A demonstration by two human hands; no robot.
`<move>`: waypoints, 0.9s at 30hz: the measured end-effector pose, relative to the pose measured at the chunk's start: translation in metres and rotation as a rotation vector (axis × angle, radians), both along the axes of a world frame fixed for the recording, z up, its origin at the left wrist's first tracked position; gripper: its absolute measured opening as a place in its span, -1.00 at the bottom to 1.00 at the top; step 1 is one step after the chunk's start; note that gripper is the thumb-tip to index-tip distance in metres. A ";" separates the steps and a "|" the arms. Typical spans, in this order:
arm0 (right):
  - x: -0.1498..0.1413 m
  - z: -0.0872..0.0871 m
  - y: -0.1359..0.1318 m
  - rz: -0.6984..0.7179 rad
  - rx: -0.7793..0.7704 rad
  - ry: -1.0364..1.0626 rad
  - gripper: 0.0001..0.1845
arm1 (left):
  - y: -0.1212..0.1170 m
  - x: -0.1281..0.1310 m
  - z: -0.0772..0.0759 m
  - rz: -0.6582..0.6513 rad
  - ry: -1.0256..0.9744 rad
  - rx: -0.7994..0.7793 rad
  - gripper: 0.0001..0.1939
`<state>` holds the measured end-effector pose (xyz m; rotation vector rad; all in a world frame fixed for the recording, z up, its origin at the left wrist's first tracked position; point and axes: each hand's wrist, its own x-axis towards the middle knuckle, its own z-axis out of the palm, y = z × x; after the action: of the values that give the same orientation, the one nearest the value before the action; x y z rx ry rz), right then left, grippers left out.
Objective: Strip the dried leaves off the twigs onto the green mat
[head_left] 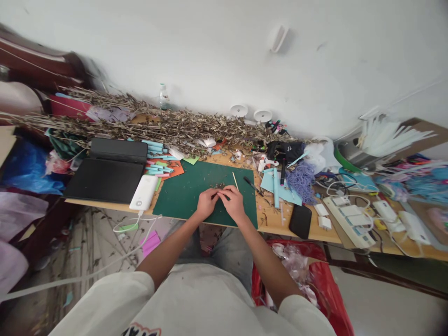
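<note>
Well, wall [210,60]: white, behind the table.
Table [271,226]: of light wood, crowded with many things along its back and at both sides.
Dry stalks [196,122]: in a long brown heap along the back of the table, against the wall side.
Red bag [329,284]: lower than the table, beside the person's right leg, with crumpled clear plastic in it.
Mat [175,205]: green, flat at the front of the table, below the two hands.
Black case [105,179]: lying on the table, left from the mat.
Left hand [206,204]: over the mat, fingers bent, their tips meeting the tips of the other hand.
Right hand [232,204]: also over the mat, its fingertips brought together; I cannot tell if either hand grips some small piece.
Phone [300,221]: black, at the right, near the table edge.
Pen [252,185]: dark, across the right edge of the mat.
Stick [235,180]: thin and pale, just beyond the right hand.
Crumbs [217,185]: brown, scattered on the mat beyond the fingertips.
</note>
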<state>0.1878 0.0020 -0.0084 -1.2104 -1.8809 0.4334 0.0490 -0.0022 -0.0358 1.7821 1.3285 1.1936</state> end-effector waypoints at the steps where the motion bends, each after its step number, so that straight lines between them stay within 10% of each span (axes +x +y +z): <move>1: 0.000 0.000 -0.001 0.003 0.004 -0.015 -0.82 | 0.000 0.000 0.000 0.005 -0.005 0.002 -0.82; 27: 0.007 0.014 0.005 0.046 -0.133 0.015 -0.81 | 0.001 0.001 -0.002 0.009 0.018 0.019 -0.80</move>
<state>0.1946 0.0065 0.0060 -1.2496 -1.8949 0.5990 0.0496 -0.0013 -0.0379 1.8063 1.3411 1.2016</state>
